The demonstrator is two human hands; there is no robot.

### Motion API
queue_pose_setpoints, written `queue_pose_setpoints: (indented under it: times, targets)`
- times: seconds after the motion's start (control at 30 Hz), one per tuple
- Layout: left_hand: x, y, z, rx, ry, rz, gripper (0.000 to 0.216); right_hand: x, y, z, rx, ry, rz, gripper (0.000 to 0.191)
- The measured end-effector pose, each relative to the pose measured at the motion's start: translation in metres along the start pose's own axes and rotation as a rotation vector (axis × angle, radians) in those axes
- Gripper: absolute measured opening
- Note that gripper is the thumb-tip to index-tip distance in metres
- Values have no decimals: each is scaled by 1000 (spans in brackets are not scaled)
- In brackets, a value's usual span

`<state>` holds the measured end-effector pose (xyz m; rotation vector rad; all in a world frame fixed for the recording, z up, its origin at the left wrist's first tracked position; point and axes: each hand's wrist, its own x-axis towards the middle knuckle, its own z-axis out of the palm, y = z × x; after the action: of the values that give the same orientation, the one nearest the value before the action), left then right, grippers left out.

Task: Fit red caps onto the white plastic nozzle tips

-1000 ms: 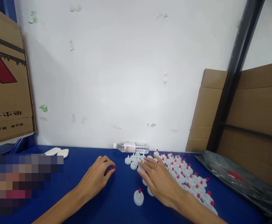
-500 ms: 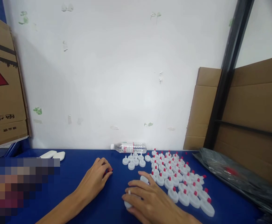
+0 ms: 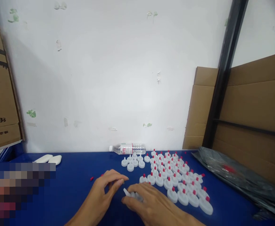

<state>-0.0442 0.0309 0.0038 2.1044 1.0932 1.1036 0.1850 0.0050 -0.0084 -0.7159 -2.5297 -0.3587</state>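
Note:
My right hand grips a white nozzle cap tilted so that its spout points left, toward my other hand. Just left of that spout, my left hand is closed in a pinch; whatever sits between its fingertips is too hidden to make out. Two small red tips lie on the blue table behind my left hand. Right of my hands stand rows of white nozzle caps with red tips on their spouts. Farther back is a small cluster of white nozzle caps with bare spouts.
A clear plastic bottle lies on its side against the wall. Two white rounded objects rest at the back left. Dark plastic bags cover the right edge, near leaning cardboard. A cardboard box stands at left.
My right hand has lifted a white nozzle cap and turned it sideways. My left hand has come right from the red tips to near the cap's spout. The view has shifted slightly.

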Motion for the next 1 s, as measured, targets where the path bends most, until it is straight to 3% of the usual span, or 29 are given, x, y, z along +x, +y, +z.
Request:
queue_pose_setpoints:
  times: [0.17,0.33,0.53,0.7,0.87,1.0]
  targets:
    - [-4,10,7,-224,-62,-115,37,0,-2,0,-18,-36,-2,48]
    - [-3,5,4,-255,-43,-189,39,-2,-2,0,5,0,35,41]
    - [-3,6,4,-280,-59,-199,40,-3,1,-2,58,-60,44,43]
    - [-3,3,4,-105,-82,-157,34,-1,-1,-9,65,-128,55,49]
    - [-9,-2,7,168,-93,27,31,2,-1,-10,-8,-154,19,57]
    - [-13,-2,8,349,-99,160,43,3,-2,-3,-77,-70,-41,40]
